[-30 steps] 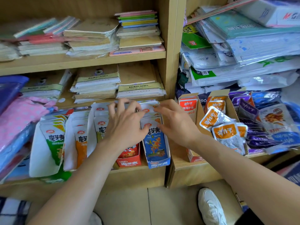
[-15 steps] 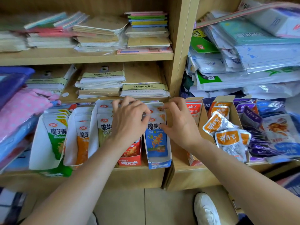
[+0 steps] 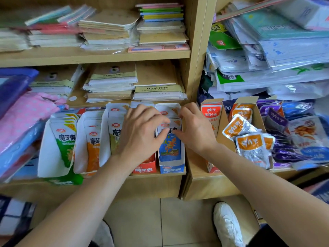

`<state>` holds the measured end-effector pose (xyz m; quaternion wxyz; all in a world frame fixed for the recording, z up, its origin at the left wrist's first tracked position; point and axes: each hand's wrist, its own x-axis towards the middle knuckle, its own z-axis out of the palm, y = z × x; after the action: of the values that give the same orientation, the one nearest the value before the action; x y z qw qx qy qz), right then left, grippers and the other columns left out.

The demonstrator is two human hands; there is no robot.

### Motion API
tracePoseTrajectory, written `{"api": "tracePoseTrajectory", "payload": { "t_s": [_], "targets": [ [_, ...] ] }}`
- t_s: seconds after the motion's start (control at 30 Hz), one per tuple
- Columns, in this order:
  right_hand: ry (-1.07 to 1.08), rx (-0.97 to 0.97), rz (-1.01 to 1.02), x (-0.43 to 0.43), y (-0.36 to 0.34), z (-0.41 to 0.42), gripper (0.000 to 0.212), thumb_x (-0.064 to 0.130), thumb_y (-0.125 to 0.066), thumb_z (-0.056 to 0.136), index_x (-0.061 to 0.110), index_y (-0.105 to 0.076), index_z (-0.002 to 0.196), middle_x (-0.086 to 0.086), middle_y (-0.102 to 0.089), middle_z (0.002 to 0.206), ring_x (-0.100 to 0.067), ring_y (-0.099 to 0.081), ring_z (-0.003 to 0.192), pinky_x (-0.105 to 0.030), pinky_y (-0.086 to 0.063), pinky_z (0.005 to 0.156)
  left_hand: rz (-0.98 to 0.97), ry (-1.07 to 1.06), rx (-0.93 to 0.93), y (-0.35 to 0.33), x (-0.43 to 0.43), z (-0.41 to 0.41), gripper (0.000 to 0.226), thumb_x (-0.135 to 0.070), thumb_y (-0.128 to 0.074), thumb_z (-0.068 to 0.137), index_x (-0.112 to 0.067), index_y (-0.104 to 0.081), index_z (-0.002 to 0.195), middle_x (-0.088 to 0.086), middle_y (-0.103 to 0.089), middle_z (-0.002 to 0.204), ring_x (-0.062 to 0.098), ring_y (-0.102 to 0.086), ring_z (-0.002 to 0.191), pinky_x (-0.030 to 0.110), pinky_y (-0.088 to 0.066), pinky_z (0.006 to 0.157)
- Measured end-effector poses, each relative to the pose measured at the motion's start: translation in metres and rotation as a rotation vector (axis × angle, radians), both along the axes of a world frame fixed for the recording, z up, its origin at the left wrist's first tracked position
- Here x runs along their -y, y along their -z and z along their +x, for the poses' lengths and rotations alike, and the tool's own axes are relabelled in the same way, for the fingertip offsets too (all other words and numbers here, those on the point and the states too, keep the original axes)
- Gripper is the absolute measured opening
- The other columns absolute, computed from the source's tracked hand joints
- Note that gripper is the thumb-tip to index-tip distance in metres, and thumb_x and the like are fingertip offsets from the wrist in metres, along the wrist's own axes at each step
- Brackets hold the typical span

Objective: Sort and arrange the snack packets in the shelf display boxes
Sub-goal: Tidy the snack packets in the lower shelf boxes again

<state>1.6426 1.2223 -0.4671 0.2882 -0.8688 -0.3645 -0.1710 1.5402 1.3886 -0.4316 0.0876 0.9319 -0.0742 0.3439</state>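
Both hands, left hand [image 3: 140,132] and right hand [image 3: 194,129], pinch the blue packets [image 3: 170,147] together; squeezing harder could buckle the flimsy blue box [image 3: 171,169] off the shelf [image 3: 154,186].

Bare shelf strip [image 3: 197,168] btwn blue display box [image 3: 171,169] & red box [image 3: 211,168]; stacked booklets [image 3: 158,92] close overhead.
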Motion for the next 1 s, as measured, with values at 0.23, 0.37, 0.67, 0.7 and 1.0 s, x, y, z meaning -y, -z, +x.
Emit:
{"api": "tracePoseTrajectory", "payload": {
  "t_s": [0.23, 0.37, 0.67, 0.7, 1.0],
  "targets": [
    [-0.075, -0.033, -0.047, 0.002, -0.004, 0.007, 0.046, 0.020, -0.087, 0.069, 0.009, -0.063, 0.106, -0.009, -0.059, 0.137, -0.034, -0.060, 0.112, -0.047, -0.053, 0.089, 0.220, 0.020, -0.380, 0.042, 0.034, -0.051, 0.046, -0.057, -0.054, 0.092, -0.021, -0.074, 0.112, -0.006, -0.075, 0.106, 0.024, -0.058, 0.119, 0.053, -0.019, 0.116],
    [-0.092, -0.081, -0.045, 0.002, -0.008, 0.010, 0.040, 0.023, -0.087, 0.069, 0.011, -0.062, 0.098, -0.007, -0.067, 0.104, -0.031, -0.062, 0.096, -0.046, -0.052, 0.078, 0.372, -0.078, -0.552, 0.050, 0.040, -0.053, 0.067, -0.064, -0.039, 0.094, -0.015, -0.064, 0.131, 0.006, -0.066, 0.131, 0.030, -0.046, 0.135, 0.060, 0.002, 0.121],
    [-0.100, -0.273, 0.169, 0.005, -0.014, 0.010, 0.077, 0.023, -0.081, 0.082, 0.024, -0.040, 0.147, 0.002, -0.051, 0.141, -0.008, -0.058, 0.111, -0.020, -0.053, 0.088, 0.427, -0.082, -0.554, 0.046, 0.046, -0.045, 0.072, -0.064, -0.017, 0.100, -0.028, -0.079, 0.101, 0.011, -0.063, 0.138, 0.032, -0.046, 0.132, 0.060, 0.006, 0.121],
    [-0.090, -0.276, 0.142, 0.004, -0.014, 0.011, 0.078, 0.024, -0.080, 0.083, 0.023, -0.039, 0.150, 0.001, -0.053, 0.142, -0.010, -0.058, 0.113, -0.021, -0.053, 0.090, 0.427, -0.078, -0.562, 0.046, 0.045, -0.044, 0.073, -0.065, -0.016, 0.100, -0.029, -0.079, 0.101, 0.011, -0.062, 0.139, 0.032, -0.045, 0.132, 0.060, 0.006, 0.121],
    [-0.029, -0.233, 0.082, 0.002, -0.016, 0.021, 0.056, 0.025, -0.080, 0.083, 0.014, -0.060, 0.134, -0.001, -0.068, 0.125, -0.016, -0.068, 0.094, -0.031, -0.057, 0.082, 0.387, -0.053, -0.511, 0.049, 0.040, -0.045, 0.061, -0.068, -0.036, 0.096, -0.025, -0.078, 0.092, 0.012, -0.064, 0.135, 0.030, -0.050, 0.128, 0.061, -0.001, 0.122]
  ]
}}
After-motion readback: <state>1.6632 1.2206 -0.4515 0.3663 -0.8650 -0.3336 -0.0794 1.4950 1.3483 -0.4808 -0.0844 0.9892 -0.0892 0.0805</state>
